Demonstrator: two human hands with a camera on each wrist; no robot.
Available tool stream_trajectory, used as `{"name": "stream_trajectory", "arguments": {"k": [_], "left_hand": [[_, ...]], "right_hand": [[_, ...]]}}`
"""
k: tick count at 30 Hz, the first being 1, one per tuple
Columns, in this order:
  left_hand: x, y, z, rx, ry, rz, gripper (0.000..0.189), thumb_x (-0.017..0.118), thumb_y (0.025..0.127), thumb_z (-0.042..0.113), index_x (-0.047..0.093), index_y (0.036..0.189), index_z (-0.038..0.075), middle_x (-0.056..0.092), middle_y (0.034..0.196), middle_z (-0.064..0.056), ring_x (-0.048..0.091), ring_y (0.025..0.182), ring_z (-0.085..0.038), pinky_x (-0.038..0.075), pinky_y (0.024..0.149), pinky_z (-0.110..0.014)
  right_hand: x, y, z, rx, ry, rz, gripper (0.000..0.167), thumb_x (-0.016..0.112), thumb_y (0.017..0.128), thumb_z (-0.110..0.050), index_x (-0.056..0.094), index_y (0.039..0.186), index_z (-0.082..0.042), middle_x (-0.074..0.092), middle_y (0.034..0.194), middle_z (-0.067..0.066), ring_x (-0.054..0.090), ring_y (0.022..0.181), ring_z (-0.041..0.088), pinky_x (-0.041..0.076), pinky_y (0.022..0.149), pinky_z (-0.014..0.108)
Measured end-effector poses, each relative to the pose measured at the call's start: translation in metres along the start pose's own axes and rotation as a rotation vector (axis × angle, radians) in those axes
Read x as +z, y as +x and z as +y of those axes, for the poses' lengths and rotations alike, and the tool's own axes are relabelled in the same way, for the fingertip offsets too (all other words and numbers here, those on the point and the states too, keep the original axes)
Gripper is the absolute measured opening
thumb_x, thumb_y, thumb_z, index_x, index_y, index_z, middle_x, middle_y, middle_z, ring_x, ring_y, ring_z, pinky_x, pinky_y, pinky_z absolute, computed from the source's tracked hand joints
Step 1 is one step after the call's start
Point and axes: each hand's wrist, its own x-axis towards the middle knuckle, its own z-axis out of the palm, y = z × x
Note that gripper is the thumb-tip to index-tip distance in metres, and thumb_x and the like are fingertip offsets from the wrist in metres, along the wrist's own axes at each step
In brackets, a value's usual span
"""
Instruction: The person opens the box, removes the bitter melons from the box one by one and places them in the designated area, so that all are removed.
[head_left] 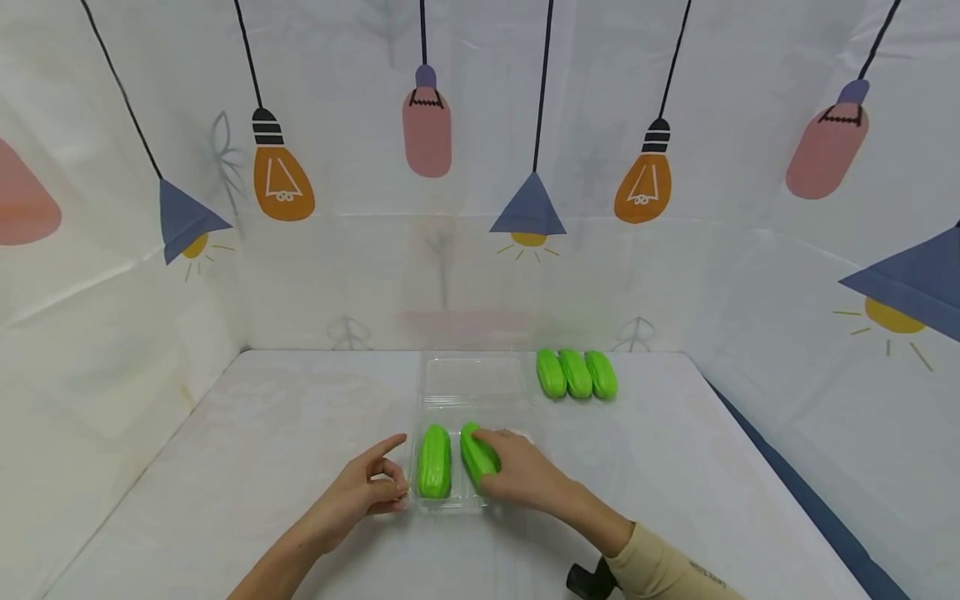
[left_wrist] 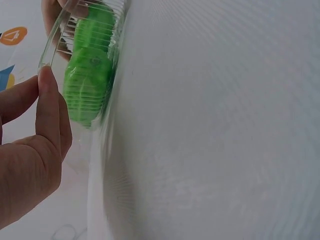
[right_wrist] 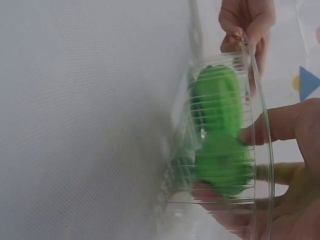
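Observation:
A clear plastic box (head_left: 459, 507) lies on the table with its lid (head_left: 476, 380) folded back. Inside, on the left, rests one glossy green cucumber (head_left: 434, 463), lengthwise. My right hand (head_left: 531, 475) grips a second cucumber (head_left: 476, 457) between thumb and fingers, slightly tilted, in the right half of the box. Seen from the right wrist, that cucumber (right_wrist: 222, 162) shows through the ribbed clear wall. At the box's left side my left hand (head_left: 358, 492) pinches the rim (left_wrist: 46, 55) with thumb and fingers, its index finger extended in the head view.
Three more green cucumbers (head_left: 576, 373) lie side by side at the back right, beyond the box. A white cloth (head_left: 225, 433) covers the table. Printed white sheets (head_left: 480, 275) hang behind and at both sides. A black object (head_left: 592, 579) sits by my right sleeve.

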Motion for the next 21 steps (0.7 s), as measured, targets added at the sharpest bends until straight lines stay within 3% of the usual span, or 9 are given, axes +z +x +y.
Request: {"name": "stream_trajectory", "arguments": {"k": [4, 21], "left_hand": [[-0.001, 0.000, 0.000, 0.000, 0.005, 0.002, 0.080, 0.067, 0.092, 0.010, 0.022, 0.158, 0.010, 0.054, 0.101, -0.008, 0.063, 0.090, -0.018, 0.060, 0.079, -0.029], [-0.002, 0.002, -0.001, 0.002, 0.011, -0.005, 0.078, 0.066, 0.093, 0.010, 0.022, 0.158, 0.011, 0.054, 0.101, -0.008, 0.063, 0.089, -0.018, 0.060, 0.078, -0.029]], "right_hand": [[-0.002, -0.003, 0.001, 0.007, -0.007, 0.024, 0.069, 0.065, 0.073, -0.017, 0.055, 0.140, -0.010, 0.058, 0.133, 0.014, 0.056, 0.097, 0.017, 0.050, 0.074, 0.032], [-0.019, -0.009, 0.009, -0.060, 0.018, 0.155, 0.049, 0.063, 0.077, -0.008, 0.067, 0.125, -0.009, 0.066, 0.119, 0.005, 0.057, 0.096, 0.014, 0.048, 0.076, 0.028]]}}
